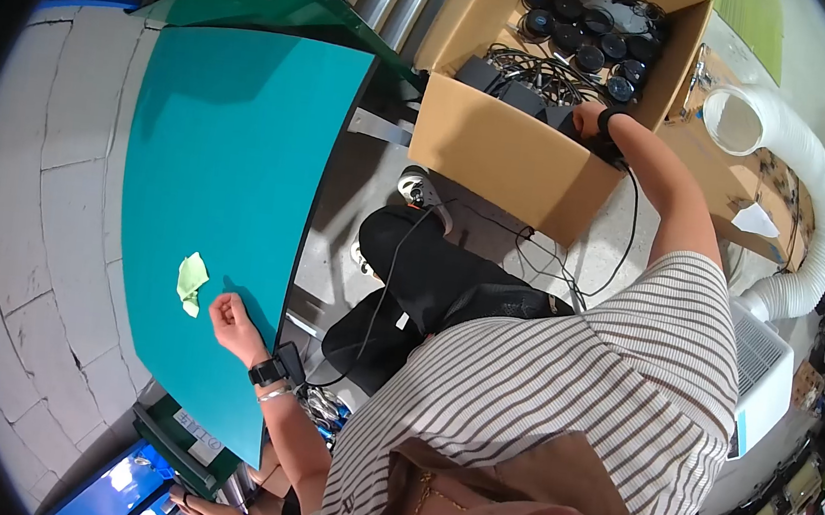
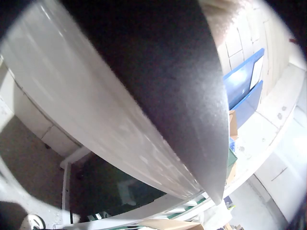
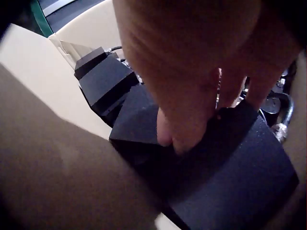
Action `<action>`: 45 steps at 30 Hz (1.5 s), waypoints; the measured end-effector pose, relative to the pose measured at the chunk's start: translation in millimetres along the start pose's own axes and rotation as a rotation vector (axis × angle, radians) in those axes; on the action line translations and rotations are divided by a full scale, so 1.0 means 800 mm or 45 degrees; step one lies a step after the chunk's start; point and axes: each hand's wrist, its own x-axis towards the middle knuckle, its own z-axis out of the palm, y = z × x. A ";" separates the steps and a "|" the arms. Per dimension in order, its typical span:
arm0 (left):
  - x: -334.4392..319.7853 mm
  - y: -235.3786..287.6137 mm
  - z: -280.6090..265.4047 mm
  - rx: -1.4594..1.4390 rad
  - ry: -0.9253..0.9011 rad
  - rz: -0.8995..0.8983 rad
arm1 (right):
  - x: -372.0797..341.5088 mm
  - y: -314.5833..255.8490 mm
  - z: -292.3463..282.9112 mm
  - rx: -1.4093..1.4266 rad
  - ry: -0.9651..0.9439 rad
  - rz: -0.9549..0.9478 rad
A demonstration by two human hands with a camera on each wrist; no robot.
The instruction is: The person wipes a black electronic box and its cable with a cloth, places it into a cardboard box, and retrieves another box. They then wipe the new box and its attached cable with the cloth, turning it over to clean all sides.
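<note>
My right hand reaches into a cardboard box. In the right wrist view its fingers straddle a corner of a black rectangular block, gripping it, with some fingertips hidden behind it. More black blocks stand in a row along the box wall. My left hand is over the front part of the teal tabletop, fingers loosely curled around nothing. Just beyond it lies a crumpled light-green piece, like paper or cloth. The left wrist view mostly shows the table's dark edge.
Behind the blocks, the box holds tangled black cables and several round black pieces. A black cable runs from the box toward the floor. A white ribbed hose curves at the right. Another person's hand shows at the bottom left.
</note>
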 end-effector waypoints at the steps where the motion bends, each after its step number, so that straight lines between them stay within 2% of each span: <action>1: 0.000 0.000 0.001 0.000 0.003 -0.002 | -0.002 0.004 0.000 0.055 0.068 0.003; 6: 0.000 0.001 0.004 -0.041 -0.003 0.014 | 0.000 -0.003 -0.002 0.003 0.016 0.189; 8: -0.002 0.001 0.003 -0.051 -0.005 -0.004 | -0.006 -0.009 -0.002 0.202 0.187 0.371; 11: -0.002 0.006 0.006 -0.061 0.008 -0.016 | -0.021 -0.016 -0.007 0.277 0.274 0.305; 12: -0.003 0.007 0.006 -0.057 0.008 -0.011 | -0.014 -0.012 -0.004 0.105 0.274 0.176; 16: -0.001 0.006 0.004 -0.062 0.009 -0.006 | -0.016 -0.017 -0.008 0.045 0.174 0.151; 18: -0.001 0.007 0.005 -0.006 0.008 -0.004 | -0.020 -0.023 -0.014 0.088 0.084 0.231; 25: -0.001 0.011 0.004 -0.036 0.016 0.002 | 0.006 -0.034 -0.005 -0.181 0.097 0.200; 27: -0.002 0.016 0.005 -0.002 0.018 -0.018 | 0.015 -0.030 -0.010 -0.191 -0.046 0.204; 29: -0.001 0.012 0.003 0.004 0.021 -0.016 | 0.008 -0.019 -0.009 -0.092 0.002 0.196; 31: -0.002 0.011 0.005 0.009 0.020 -0.014 | -0.025 -0.019 -0.022 -0.110 0.364 0.307; 32: -0.003 0.012 0.006 0.006 0.026 -0.007 | -0.060 -0.044 -0.042 -0.238 0.369 0.412; 33: -0.003 0.012 0.007 0.004 0.026 0.000 | -0.048 -0.025 -0.033 -0.237 0.363 0.420; 35: -0.002 0.009 0.002 -0.014 0.012 -0.014 | -0.021 0.019 -0.011 -0.070 -0.095 0.411; 36: -0.002 0.009 0.004 -0.027 0.017 -0.027 | -0.035 0.011 -0.016 -0.207 -0.036 0.307; 37: -0.001 0.007 0.004 -0.027 0.012 -0.027 | -0.029 0.014 -0.013 -0.205 -0.039 0.311; 39: -0.001 0.006 0.005 -0.036 0.010 -0.016 | -0.012 0.015 -0.016 -0.381 -0.146 0.133; 40: -0.001 0.007 0.005 -0.035 0.012 -0.016 | -0.013 0.012 -0.017 -0.184 -0.117 0.061; 41: -0.002 0.009 0.005 -0.034 0.010 -0.016 | -0.011 0.003 -0.014 -0.186 -0.116 0.058; 43: -0.001 0.009 0.001 -0.037 0.026 -0.020 | -0.008 -0.031 -0.018 -0.373 -0.021 0.284; 45: -0.001 0.010 0.001 -0.028 0.007 -0.028 | -0.002 -0.043 -0.042 -0.362 0.006 0.330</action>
